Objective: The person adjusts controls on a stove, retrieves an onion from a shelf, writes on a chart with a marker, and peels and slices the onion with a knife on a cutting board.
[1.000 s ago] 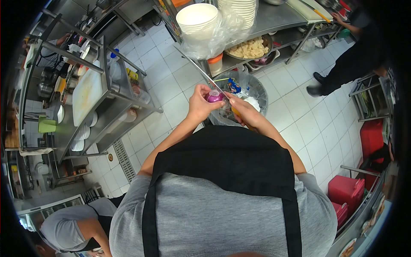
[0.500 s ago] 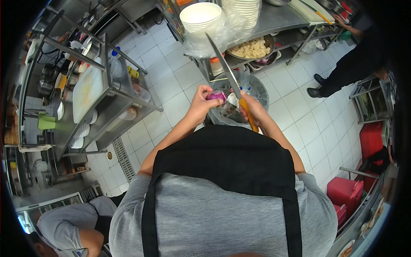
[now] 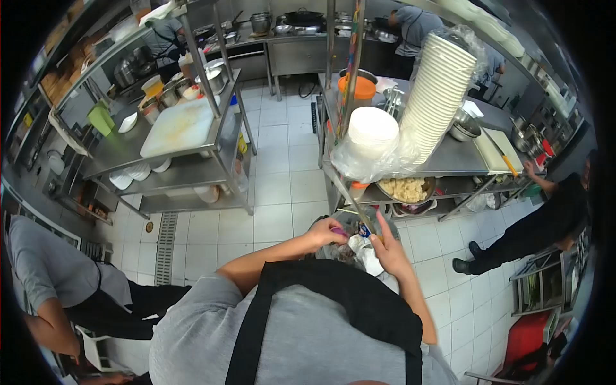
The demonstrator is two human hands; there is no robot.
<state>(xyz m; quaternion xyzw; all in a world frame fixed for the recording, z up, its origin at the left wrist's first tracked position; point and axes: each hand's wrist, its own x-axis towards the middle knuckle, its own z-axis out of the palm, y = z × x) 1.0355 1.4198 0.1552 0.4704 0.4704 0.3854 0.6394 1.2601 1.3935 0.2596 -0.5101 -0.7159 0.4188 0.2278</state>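
Over a lined bin [image 3: 351, 255] with scraps and white wrapping in it, my left hand [image 3: 325, 233] is closed on a purple onion [image 3: 339, 232], mostly covered by the fingers. My right hand [image 3: 389, 248], just to the right, grips a long knife [image 3: 350, 197] by its orange handle, which the hand largely hides. One or more fingers of that hand point up. The blade slants up and to the left, past the bin's far side, apart from the onion.
Ahead, a steel table [image 3: 443, 165] holds stacked white tubs [image 3: 443, 93] in plastic. A bowl of pale pieces [image 3: 405, 190] sits beneath. At left is a shelf with a cutting board [image 3: 178, 126]. People stand at left [image 3: 70, 269], right [image 3: 536, 221] and by the back counter.
The view has tilted up and turned, showing more of the back kitchen. The knife first moved off the onion and swung upright; now it leans left again. The onion is more hidden by my left fingers.
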